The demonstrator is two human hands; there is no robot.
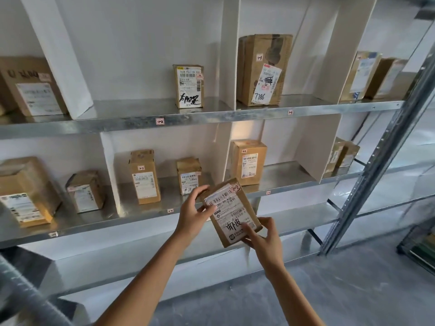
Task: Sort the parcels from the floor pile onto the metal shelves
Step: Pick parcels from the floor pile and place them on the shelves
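left hand (195,214): fingers (201,190) curling over the parcel's (231,208) top-left edge, thumb pressing on the front, so it's pinching the parcel front to back. right hand (264,238): thumb (247,228) lying on the front at the bottom-right corner, other fingers going behind it. can't tell how they're spread, but it's pinching that corner.

the two hands are gripping opposite corners, which is leaving most of the label (229,211) uncovered and facing up. my read: the person is checking it before placing. parcel is hanging in the air between the hands, tilted, touching nothing else.

a sticker (235,188) with a handwritten code is sitting at the parcel's top corner, just right of the left fingertips. too small to read with confidence.

just beyond the left fingers is the middle shelf (131,218), with a tag (170,210) on its lip left of the left hand. two boxes (144,177) are standing upright in that bay, labels out, with bare metal between them. past the divider (223,149), up-right of the fingers, another box (248,162) is standing alone.

judgement: the parcel is going into whichever bay's tag matches the sticker. floor pile isn't in view.
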